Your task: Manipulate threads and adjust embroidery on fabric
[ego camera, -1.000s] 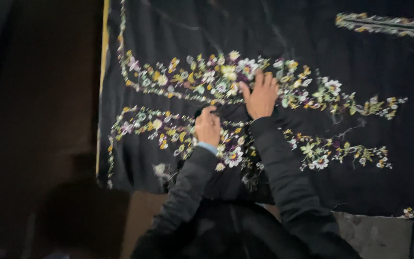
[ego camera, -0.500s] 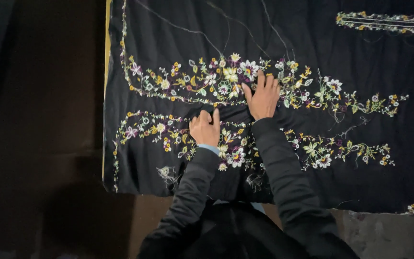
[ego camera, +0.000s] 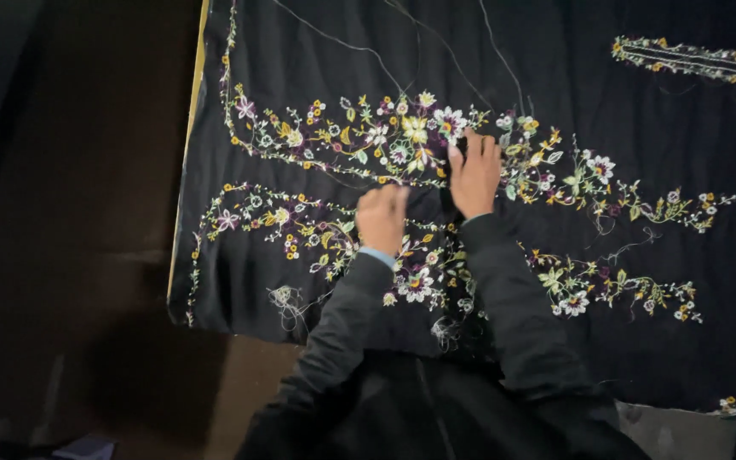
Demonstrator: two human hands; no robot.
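Observation:
A large black cloth [ego camera: 641, 111] with bands of many-coloured flower embroidery lies spread flat in the head view. My left hand [ego camera: 382, 217] rests on the cloth between the two flower bands, fingers curled, blurred. My right hand [ego camera: 474, 175] lies just right of it on the upper flower band [ego camera: 402, 140], fingers together and pinching a dark fold of the cloth. A lower flower band [ego camera: 300, 226] runs under my left wrist. Both arms wear black sleeves.
A yellow edge strip [ego camera: 191, 145] runs along the cloth's left side. Left of it is a dark brown surface [ego camera: 78, 213]. Loose pale threads [ego camera: 287, 298] hang near the cloth's lower edge. Another embroidered strip [ego camera: 692, 60] lies at the top right.
Both hands have shifted slightly on the cloth. My left hand has curled its fingers in and blurs with motion. My right hand's fingers have drawn together onto a fold.

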